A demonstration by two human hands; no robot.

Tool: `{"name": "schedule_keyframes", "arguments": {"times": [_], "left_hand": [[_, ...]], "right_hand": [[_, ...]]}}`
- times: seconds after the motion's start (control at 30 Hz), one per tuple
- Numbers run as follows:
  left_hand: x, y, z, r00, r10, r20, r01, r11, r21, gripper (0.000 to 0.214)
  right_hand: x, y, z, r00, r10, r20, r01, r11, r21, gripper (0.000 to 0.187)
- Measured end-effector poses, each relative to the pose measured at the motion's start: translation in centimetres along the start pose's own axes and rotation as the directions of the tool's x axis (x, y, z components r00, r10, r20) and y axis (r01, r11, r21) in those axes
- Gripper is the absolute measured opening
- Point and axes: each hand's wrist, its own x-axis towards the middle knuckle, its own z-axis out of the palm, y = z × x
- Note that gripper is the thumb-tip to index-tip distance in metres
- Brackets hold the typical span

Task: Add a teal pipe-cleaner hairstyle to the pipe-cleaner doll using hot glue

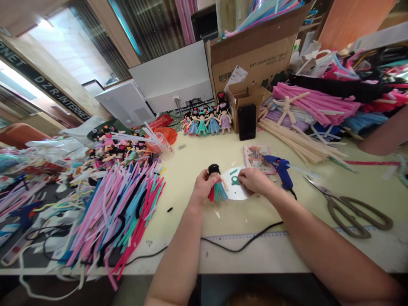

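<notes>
The doll [219, 189] is in your left hand [203, 185], above a cream table [186, 216] with fuzzy stems [117, 208] heaped at left, a cardboard box [255, 57] behind. It has black hair and a red, blue and green skirt. Your left fingers clamp it; whether your right hand [255, 180], at a white disc [236, 194], grips anything is unclear.

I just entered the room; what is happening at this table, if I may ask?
A person is handling a small doll with a striped skirt, holding it in the left hand. The right hand is at a white plate, beside small green pieces; whether its fingers grip anything is hard to see. A blue glue gun and scissors are to the right, and other dolls stand further back.
</notes>
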Motion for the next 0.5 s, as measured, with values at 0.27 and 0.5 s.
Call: {"name": "schedule_keyframes", "arguments": {"times": [0.27, 0.5], "left_hand": [[-0.3, -0.6, 0.2, 0.979, -0.11, 0.173, 0.089, 0.988, 0.129, 0.03], [-0.5, -0.7, 1.1, 0.946, -0.158, 0.283, 0.119, 0.982, 0.15, 0.023]], "right_hand": [[-0.5, -1.5, 0.3, 1.0, -0.025, 0.012, 0.025, 1.0, -0.019, 0.026], [-0.4, -1.7, 0.8, 0.999, -0.039, 0.021, 0.039, 0.999, -0.037, 0.027]]}}
